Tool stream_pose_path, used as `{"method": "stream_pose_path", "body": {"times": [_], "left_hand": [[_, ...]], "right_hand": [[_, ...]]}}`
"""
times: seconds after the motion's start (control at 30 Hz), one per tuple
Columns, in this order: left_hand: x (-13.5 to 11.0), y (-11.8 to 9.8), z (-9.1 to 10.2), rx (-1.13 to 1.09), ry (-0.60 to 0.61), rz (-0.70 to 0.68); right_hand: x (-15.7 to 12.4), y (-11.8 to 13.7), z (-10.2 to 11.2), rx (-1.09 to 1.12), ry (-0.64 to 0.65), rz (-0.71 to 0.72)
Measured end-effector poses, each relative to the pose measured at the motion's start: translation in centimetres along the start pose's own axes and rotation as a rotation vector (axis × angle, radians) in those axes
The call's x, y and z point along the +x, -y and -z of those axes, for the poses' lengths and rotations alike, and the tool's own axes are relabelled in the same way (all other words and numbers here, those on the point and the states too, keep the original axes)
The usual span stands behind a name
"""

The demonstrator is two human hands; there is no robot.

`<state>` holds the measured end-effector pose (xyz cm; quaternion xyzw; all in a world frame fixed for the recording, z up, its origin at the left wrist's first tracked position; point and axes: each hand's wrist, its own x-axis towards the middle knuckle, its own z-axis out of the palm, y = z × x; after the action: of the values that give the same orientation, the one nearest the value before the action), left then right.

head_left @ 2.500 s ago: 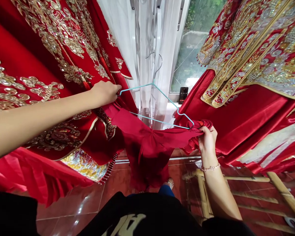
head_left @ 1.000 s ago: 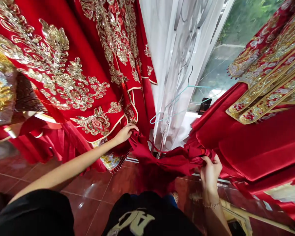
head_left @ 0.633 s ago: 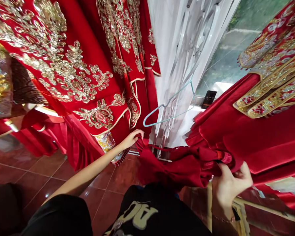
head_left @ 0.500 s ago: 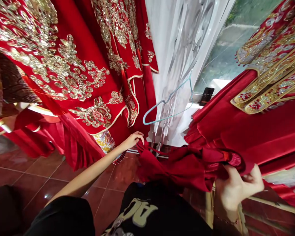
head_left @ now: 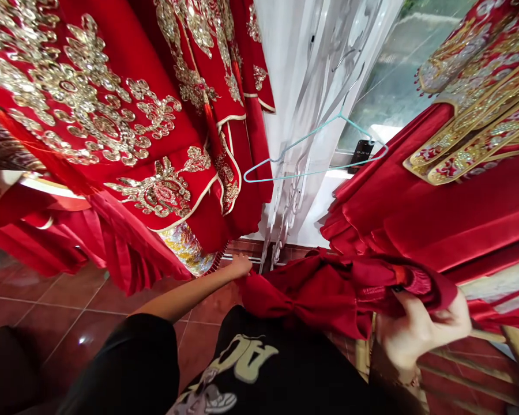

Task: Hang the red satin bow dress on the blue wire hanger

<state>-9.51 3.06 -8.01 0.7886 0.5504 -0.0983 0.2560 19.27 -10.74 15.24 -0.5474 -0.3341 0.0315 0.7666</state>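
A plain dark red garment (head_left: pixel 311 291) is stretched sideways in front of my black shirt, bunched in folds; its exact kind is hard to make out. At its left end my left hand (head_left: pixel 241 266) is closed on the cloth. My right hand (head_left: pixel 419 328) grips the other end, thumb on top, near a gathered ruffle with an orange-red patch. Above the garment hangs a light blue clothes hanger (head_left: pixel 315 129) with nothing on it, its hook up by the white metal bars.
Red gowns with gold beading (head_left: pixel 155 190) hang at left. More red and gold garments (head_left: pixel 458 155) hang at right. A phone (head_left: pixel 360 154) leans by the window behind the hanger. Bamboo-like slats (head_left: pixel 471 363) lie at lower right over the tiled floor (head_left: pixel 86 328).
My left hand has moved down slightly, its fingers now closed around the garment's edge. The hanger has swung round to face me more broadly. My right hand keeps its grip.
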Motion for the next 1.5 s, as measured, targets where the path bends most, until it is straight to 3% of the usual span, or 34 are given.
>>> {"method": "stream_pose_path", "body": {"times": [0.17, 0.37, 0.5, 0.73, 0.93, 1.1, 1.33, 1.5], "left_hand": [[0.7, -1.5, -2.4, 0.08, 0.043, -0.009], [1.2, 0.9, -0.2, 0.056, 0.009, -0.168], [1.2, 2.2, 1.3, 0.009, -0.069, -0.185], [0.3, 1.1, 3.9, -0.068, -0.273, -0.072], [-0.4, 1.8, 5.2, -0.176, -0.283, 0.112], [0.3, 1.4, 4.4, -0.433, -0.365, 0.193], [0.5, -2.6, 5.2, -0.861, -0.642, 0.1], [-2.4, -5.6, 7.5, -1.44, -0.52, -0.08]], "right_hand": [[-0.8, 0.2, -0.7, 0.034, 0.018, -0.06], [-0.4, -0.1, -1.5, 0.076, -0.012, -0.077], [-0.2, -0.3, -1.6, 0.044, -0.006, -0.1], [0.1, -0.8, -1.9, 0.046, -0.037, -0.092], [0.6, -0.6, -2.2, 0.083, -0.06, -0.117], [0.3, -1.3, -1.8, 0.071, -0.022, -0.101], [0.3, -1.2, -1.7, 0.15, -0.003, -0.127], [0.2, -1.7, -1.6, 0.155, 0.002, -0.17]]}}
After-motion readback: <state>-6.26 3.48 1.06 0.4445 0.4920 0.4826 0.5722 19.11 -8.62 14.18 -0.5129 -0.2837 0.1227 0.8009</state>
